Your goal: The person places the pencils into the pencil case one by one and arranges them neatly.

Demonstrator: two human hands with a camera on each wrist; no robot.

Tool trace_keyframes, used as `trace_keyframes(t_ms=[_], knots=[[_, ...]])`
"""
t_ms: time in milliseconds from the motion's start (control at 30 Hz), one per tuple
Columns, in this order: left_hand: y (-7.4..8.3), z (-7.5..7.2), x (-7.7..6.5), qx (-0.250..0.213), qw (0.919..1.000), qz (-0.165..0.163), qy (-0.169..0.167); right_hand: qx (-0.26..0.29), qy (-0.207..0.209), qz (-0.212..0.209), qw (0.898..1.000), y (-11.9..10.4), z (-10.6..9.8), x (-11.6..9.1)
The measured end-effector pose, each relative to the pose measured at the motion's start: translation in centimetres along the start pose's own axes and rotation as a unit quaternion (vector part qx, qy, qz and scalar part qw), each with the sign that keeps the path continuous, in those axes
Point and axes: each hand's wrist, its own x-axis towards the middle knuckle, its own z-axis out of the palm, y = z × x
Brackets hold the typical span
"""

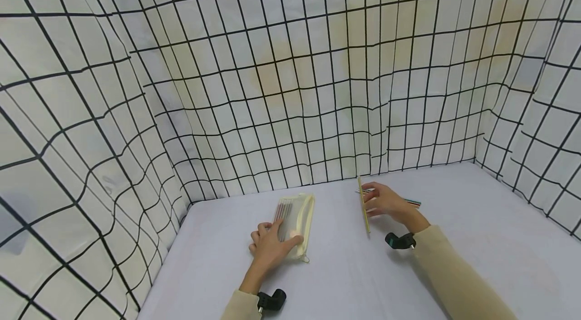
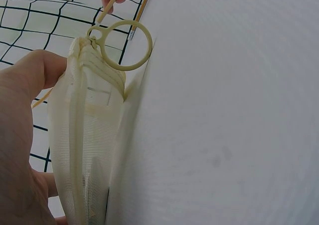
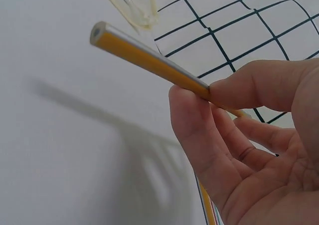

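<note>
A cream mesh zip pouch [image 1: 305, 216] lies on the table with several pencils showing through its mesh. My left hand [image 1: 269, 247] grips it, thumb over the zipper side and fingers at the opposite edge. From the near end of the zipper hangs a cream pull ring [image 2: 149, 46], large in the left wrist view. To the right, my right hand [image 1: 385, 203] pinches a yellow pencil [image 3: 144, 58] between thumb and fingers. That pencil is raised above the table, its blunt end pointing toward the camera side and its shadow falling below.
Several more pencils [image 1: 413, 203] lie on the white table [image 1: 336, 269] beneath and beyond my right hand. A white cloth with a black grid [image 1: 290, 83] rises along the back and both sides. Each wrist wears a small black camera [image 1: 399, 241].
</note>
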Motion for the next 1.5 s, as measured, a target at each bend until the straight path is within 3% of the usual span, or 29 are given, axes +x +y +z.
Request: trace_keyframes(t_ms=[1500], knots=[[0.3,-0.1,-0.2,0.0,1.0,-0.005,0.0,0.013,0.011,0.018,1.0,-1.2,5.2,0.1]])
